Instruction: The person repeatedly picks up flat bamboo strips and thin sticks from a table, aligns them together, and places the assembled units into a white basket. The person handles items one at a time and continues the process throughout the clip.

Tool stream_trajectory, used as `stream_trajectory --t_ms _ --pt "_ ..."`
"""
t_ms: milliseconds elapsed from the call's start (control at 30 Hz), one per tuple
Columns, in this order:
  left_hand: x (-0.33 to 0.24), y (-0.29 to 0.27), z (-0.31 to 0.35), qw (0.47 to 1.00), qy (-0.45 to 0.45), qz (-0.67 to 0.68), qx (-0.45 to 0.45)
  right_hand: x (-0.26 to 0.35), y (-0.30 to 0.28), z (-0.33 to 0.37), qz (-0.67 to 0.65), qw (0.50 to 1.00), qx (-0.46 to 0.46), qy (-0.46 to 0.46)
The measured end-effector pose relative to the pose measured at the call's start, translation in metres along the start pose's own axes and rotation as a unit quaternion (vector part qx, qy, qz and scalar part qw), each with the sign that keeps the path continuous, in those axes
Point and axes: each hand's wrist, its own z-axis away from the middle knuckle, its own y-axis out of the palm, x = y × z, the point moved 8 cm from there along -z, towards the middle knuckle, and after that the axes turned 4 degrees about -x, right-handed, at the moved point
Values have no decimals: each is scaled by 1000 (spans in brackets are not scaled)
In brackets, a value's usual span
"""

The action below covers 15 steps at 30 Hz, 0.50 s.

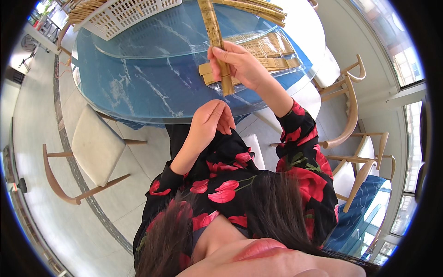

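Observation:
My right hand (240, 64) grips a long, narrow brown packet (213, 30) with dark print, thumb on one side and fingers wrapped behind. The packet stands steeply slanted over the table, its lower end just past my fingers. My left hand (210, 120) hangs in front of the table's near edge, below the packet's lower end, fingers loosely bent and nothing seen in them. Under and behind my right hand, flat brown printed sleeves (272, 46) lie on and in a clear plastic bag (295, 57). More long brown packets (258, 11) lie at the far edge.
A white slotted basket (124, 21) with many thin brown packets stands at the far left of the blue marbled table (134, 78). A wooden chair with a pale seat (98, 143) is on the left; more chairs (348, 106) stand at the right by the windows.

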Motion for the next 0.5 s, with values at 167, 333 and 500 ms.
stream_trajectory --t_ms 167,333,500 --pt "-9 5 10 997 44 -64 26 97 -149 -53 679 505 -306 -436" --pt "-36 -19 0 978 119 -161 -56 105 -230 -91 784 532 -281 -156" --pt "-78 -31 -15 805 324 -462 -183 88 -209 -92 793 471 -292 -254"
